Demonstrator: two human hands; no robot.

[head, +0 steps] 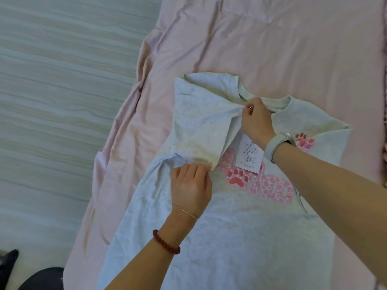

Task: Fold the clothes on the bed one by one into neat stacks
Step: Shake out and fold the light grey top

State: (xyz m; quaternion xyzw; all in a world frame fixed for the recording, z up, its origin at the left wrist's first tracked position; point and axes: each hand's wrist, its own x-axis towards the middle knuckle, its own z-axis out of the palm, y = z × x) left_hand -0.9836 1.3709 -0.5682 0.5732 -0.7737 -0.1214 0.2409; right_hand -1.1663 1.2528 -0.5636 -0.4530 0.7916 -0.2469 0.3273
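Our left hand (191,185) and right hand (256,120) both pinch the T-shirt's (240,237) folded-in sleeve (201,124), squaring the fold near the bed's (272,38) left edge.

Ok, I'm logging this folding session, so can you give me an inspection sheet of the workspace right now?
Surface: bed under a wrinkled pink sheet.
Job's things: pale grey T-shirt lying print-up, its left sleeve folded inward over the chest; white paper tag on the pink paw print.
Clutter: nothing seen.
Grippers: left hand holds the sleeve's lower edge; right hand pinches fabric by the collar.
Cables: nothing seen.
Surroundings: pale striped floor left of the bed.
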